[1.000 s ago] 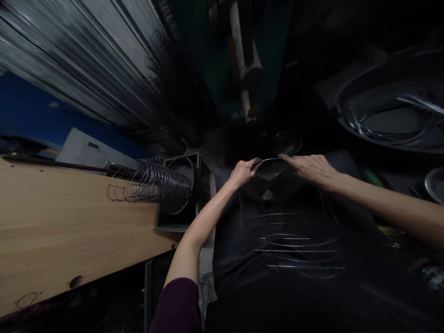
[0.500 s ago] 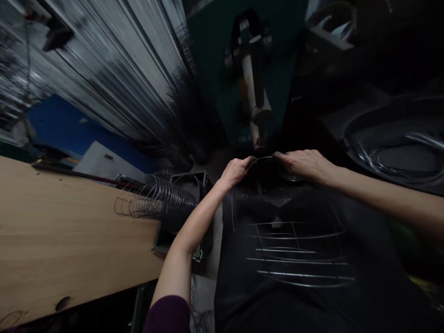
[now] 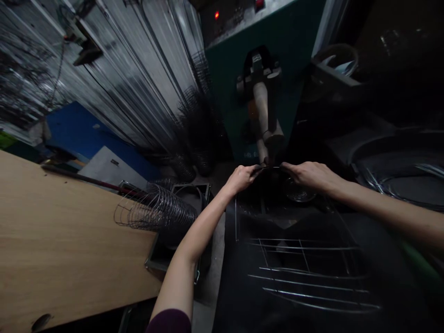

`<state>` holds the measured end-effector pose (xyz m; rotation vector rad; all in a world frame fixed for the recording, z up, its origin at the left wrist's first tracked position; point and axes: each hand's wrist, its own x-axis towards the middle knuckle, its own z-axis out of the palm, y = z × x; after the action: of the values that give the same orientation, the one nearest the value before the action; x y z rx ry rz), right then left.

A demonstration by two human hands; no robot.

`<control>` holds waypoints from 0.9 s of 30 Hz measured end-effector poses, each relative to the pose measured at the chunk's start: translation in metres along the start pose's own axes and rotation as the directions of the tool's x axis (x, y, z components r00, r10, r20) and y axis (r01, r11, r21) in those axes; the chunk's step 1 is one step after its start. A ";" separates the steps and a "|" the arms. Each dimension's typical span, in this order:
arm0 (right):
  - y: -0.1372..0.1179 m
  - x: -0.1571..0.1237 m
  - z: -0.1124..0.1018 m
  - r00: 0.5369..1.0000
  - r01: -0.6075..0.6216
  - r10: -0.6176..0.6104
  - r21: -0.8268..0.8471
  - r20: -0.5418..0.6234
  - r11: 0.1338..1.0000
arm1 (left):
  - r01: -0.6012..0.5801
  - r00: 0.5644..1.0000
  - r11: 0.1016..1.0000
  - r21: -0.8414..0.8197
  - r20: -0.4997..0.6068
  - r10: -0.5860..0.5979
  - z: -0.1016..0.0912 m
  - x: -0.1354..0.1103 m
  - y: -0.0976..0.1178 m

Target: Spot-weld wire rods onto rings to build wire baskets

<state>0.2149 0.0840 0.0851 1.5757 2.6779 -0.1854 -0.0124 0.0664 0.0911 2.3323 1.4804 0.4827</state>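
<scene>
My left hand (image 3: 243, 177) and my right hand (image 3: 308, 175) reach forward, a short gap between them. Each has its fingers pinched on the top wire of a wire frame (image 3: 319, 297), which hangs down toward my lap in front of a dark apron. A short stretch of wire shows between the two hands, right by the tip of the lower arm of a green spot welder (image 3: 222, 83). In the dark I cannot tell whether wire and tip touch. The welder's thick upper arm (image 3: 273, 132) projects just above. Below my right hand sits a small round shiny dish (image 3: 300, 192).
On the left stands a wooden board (image 3: 69, 240), with a stack of wire rings (image 3: 156, 208) on a rod beside it. Behind lie a blue panel (image 3: 90, 134) and corrugated metal sheeting (image 3: 138, 83). At right is a dark round container (image 3: 409, 185) holding wire rods.
The view has shifted, so the welder appears lower, and a red light on its top shows. My hands stay on the wire, which now sits closer to the welder's tip.
</scene>
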 end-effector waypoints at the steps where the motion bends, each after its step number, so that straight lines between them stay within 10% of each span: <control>1: 0.001 0.001 0.000 1.000 -0.003 0.003 -0.002 -0.004 1.000 | -0.002 1.000 1.000 -0.012 0.005 0.002 -0.001 0.001 0.001; 27: -0.008 0.007 -0.015 0.998 -0.052 0.052 0.014 0.019 0.999 | -0.014 1.000 0.994 -0.106 -0.004 0.013 -0.007 0.007 -0.004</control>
<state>0.2050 0.0877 0.1002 1.6369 2.6248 -0.2176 -0.0161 0.0752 0.0958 2.2616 1.4059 0.5556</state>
